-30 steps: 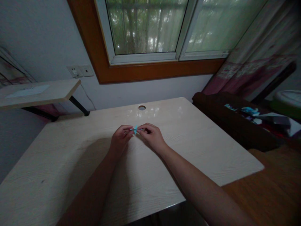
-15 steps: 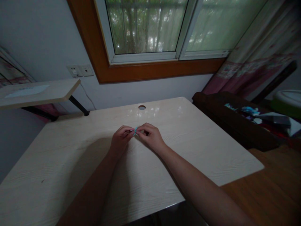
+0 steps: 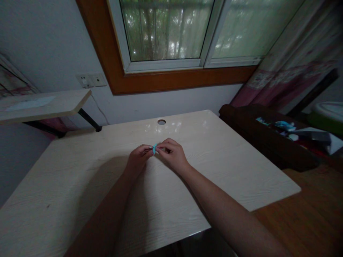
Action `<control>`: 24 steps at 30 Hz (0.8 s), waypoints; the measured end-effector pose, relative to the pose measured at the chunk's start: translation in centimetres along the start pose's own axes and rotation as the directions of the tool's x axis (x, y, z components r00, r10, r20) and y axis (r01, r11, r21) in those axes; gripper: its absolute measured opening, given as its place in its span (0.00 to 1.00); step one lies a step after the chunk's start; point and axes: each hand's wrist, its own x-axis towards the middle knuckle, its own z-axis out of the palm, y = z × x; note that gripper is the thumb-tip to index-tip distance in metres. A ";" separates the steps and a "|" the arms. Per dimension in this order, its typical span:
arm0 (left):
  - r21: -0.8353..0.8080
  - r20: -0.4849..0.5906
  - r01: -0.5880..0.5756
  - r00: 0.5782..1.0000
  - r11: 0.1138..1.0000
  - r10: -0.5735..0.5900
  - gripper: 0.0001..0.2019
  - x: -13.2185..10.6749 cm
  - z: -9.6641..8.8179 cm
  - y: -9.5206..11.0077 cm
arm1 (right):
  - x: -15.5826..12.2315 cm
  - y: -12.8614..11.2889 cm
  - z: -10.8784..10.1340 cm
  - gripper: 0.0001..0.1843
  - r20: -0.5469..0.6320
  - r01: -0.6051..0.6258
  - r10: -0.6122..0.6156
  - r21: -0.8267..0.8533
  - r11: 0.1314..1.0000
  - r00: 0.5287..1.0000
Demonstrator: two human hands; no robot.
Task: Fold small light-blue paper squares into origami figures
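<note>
Teal piece [image 3: 154, 149], one: over the tabletop [image 3: 227, 153], left hand [image 3: 137, 157] and right hand [image 3: 173, 153] both pinched on it. Hazard I list: slipping or bending, from uneven fingertip pressure.

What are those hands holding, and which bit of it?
A small turquoise thing, pinched by the left hand at its left side and the right hand at its right. It's too small to tell what it is.

Dim light; pale wall [image 3: 53, 35]. White-framed window [image 3: 166, 32], brown wooden surround [image 3: 171, 81], greenery [image 3: 146, 25] beyond. Light wood-grain desk [image 3: 227, 160] below; floral curtain [image 3: 286, 60] at right; brown floor [image 3: 302, 203], lower right.
</note>
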 end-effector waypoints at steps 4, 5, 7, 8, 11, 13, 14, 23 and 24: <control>0.012 0.009 -0.010 1.000 1.000 0.010 0.10 0.0 -0.1 -0.2 | 0.0 0.0 0.1 0.04 0.013 0.016 -0.016 0.001 1.000 1.000; 0.013 0.013 -0.015 1.000 1.000 0.015 0.10 0.0 -0.1 -0.3 | 0.0 0.1 0.1 0.04 0.015 0.022 -0.022 0.003 1.000 1.000; 0.014 0.021 -0.023 1.000 1.000 0.022 0.10 0.0 -0.2 -0.6 | 0.0 0.1 0.0 0.03 0.014 0.022 -0.022 0.000 1.000 1.000; 0.012 0.020 -0.023 1.000 1.000 0.023 0.10 0.0 -0.2 -0.8 | 0.1 0.1 0.0 0.03 0.014 0.016 -0.016 -0.005 1.000 1.000; 0.006 0.007 -0.002 1.000 1.000 0.002 0.10 0.0 -0.3 -0.8 | 0.1 -0.1 -0.1 0.03 0.024 -0.002 0.002 -0.017 1.000 1.000; 0.001 -0.003 0.016 1.000 1.000 -0.016 0.10 0.0 -0.2 -0.6 | 0.1 -0.2 -0.2 0.03 0.030 0.002 -0.001 -0.012 1.000 1.000; -0.005 -0.008 0.025 1.000 1.000 -0.025 0.10 0.0 -0.2 -0.4 | 0.1 -0.2 -0.2 0.03 0.032 0.006 -0.006 -0.007 1.000 0.999; -0.075 -0.044 0.045 0.998 0.996 -0.048 0.11 -0.1 -0.1 -0.1 | 0.0 0.3 0.0 0.05 0.071 0.008 -0.009 0.005 1.000 0.997; -0.084 -0.041 0.041 0.998 0.996 -0.044 0.11 -0.1 -0.1 -0.1 | -0.1 0.3 0.0 0.05 0.073 0.010 -0.011 0.007 1.000 0.997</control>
